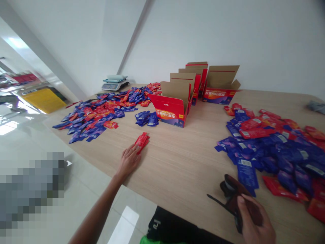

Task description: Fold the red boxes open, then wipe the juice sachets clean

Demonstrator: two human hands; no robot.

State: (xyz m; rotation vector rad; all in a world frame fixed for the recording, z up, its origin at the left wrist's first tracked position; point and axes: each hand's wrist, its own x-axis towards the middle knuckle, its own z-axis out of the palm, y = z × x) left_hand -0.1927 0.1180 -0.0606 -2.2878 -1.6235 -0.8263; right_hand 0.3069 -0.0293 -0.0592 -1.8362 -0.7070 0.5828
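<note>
My left hand [130,158] rests on the table with its fingers closed over the near end of a few stacked red sachets [142,140]. The far end of the stack sticks out past my fingertips. Low on the right, my right hand [257,220] grips what looks like a pair of dark brown sunglasses [237,189], with one thin black arm pointing left. Part of them is hidden behind my fingers. A small group of blue sachets [146,118] lies beyond my left hand, beside an open red printed box [170,113].
Several more open boxes [219,95] stand toward the wall. A big heap of blue and red sachets [274,142] covers the right side; another mixed heap [101,113] spreads on the left. A scale [114,83] sits at the far left of the table [182,159].
</note>
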